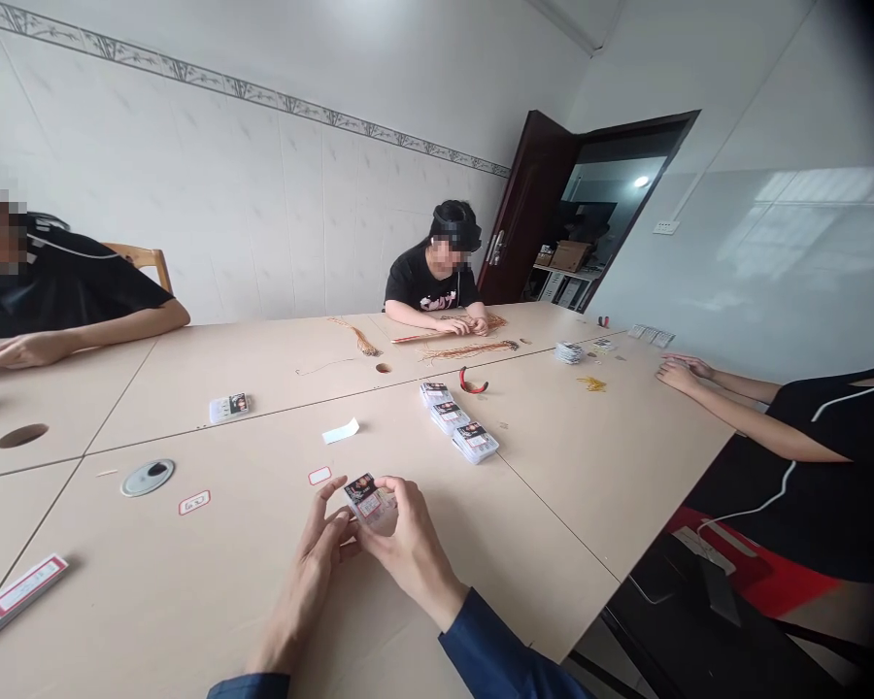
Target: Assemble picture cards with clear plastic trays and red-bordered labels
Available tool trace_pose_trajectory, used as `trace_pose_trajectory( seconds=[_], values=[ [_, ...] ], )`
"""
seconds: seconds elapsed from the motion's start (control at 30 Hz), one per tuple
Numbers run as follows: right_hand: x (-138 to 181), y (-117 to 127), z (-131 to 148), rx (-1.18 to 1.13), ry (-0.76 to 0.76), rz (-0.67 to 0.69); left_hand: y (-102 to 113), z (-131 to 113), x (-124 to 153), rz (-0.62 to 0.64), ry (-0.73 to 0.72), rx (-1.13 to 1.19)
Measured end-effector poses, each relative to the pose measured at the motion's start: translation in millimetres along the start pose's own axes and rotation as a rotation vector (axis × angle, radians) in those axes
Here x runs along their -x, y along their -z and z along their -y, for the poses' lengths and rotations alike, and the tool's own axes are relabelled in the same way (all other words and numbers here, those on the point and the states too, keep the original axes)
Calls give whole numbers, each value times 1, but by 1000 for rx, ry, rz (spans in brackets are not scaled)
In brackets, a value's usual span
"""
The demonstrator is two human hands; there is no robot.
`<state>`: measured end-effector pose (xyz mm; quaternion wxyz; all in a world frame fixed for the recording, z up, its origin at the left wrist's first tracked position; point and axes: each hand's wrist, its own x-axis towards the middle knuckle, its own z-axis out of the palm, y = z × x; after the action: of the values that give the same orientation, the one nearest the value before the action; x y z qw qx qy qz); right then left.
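Between my two hands is a small clear plastic case (370, 505) with a black printed card and a red-framed white label. My left hand (320, 544) grips its left side with bent fingers. Thumb and fingers of my right hand (413, 539) close on the right edge. A red-framed blank label (320, 476) lies on the table just beyond my left fingers. Further right stand stacks of similar clear cases (475, 440) with black cards. A pale strip of paper (341, 431) rests ahead of my hands.
Red-handled pliers (473, 382) lie behind the stacks. Another clear case (230, 408), a written label (194, 502) and a round grommet cover (148, 477) are on the left. Co-workers sit at the far side, left and right; brown cords (466, 350) lie near the far one.
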<state>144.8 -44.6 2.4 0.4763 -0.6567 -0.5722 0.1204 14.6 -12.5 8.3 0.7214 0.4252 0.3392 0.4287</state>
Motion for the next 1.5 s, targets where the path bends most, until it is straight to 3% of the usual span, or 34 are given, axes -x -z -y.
trace_pose_trajectory(
  seconds=[0.13,0.37,0.5,0.73,1.0,1.2,1.37,1.5],
  values=[
    [-3,23,-25,34,-72,-33,5,2,-2,39,17,29],
    [0,112,-102,337,-215,-239,8,3,-2,8,26,-29],
    [-7,138,-133,435,-269,-238,4,0,-2,-30,29,-40],
    [-20,135,-149,441,-293,-182,-2,-6,-2,-42,38,-73],
    [-31,132,-134,565,-286,-195,-1,-3,-3,-41,37,-77],
    [-99,121,-106,655,-243,-78,2,-3,-5,-19,65,-86],
    [-159,100,-101,794,-415,143,-1,-3,-6,-49,52,-83],
    [-180,84,-107,822,-496,223,-3,-2,-7,-57,36,-79]
  ],
)
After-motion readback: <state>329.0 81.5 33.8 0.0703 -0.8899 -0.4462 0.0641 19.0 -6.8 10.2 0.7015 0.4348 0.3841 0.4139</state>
